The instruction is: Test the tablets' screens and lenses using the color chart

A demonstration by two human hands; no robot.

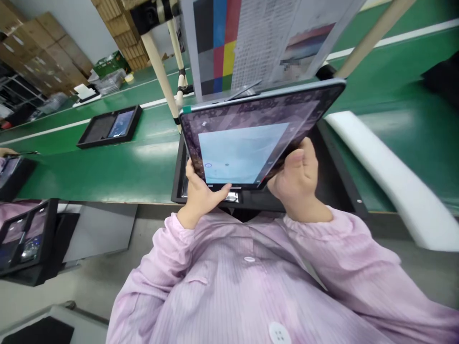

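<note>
A large tablet point(244, 148) is held up tilted in front of me, its screen lit with a pale blue window. My left hand point(201, 193) grips its lower left corner, the thumb lying along the bottom edge. At the lower right edge my right hand point(297, 177) is closed with curled fingers against the tablet; part of its grip is hidden behind the edge. Under the tablet lies a black tray point(335, 177), mostly covered, with a small silvery item point(232, 196) showing beneath the bottom edge.
A printed colour chart point(222, 43) stands behind the tablet between pale posts point(159, 67). White foam point(394, 177) lies to the right on the green bench point(143, 172). Another black tray point(91, 134) with a lit device sits left. Stacked cartons point(46, 48) fill the back left.
</note>
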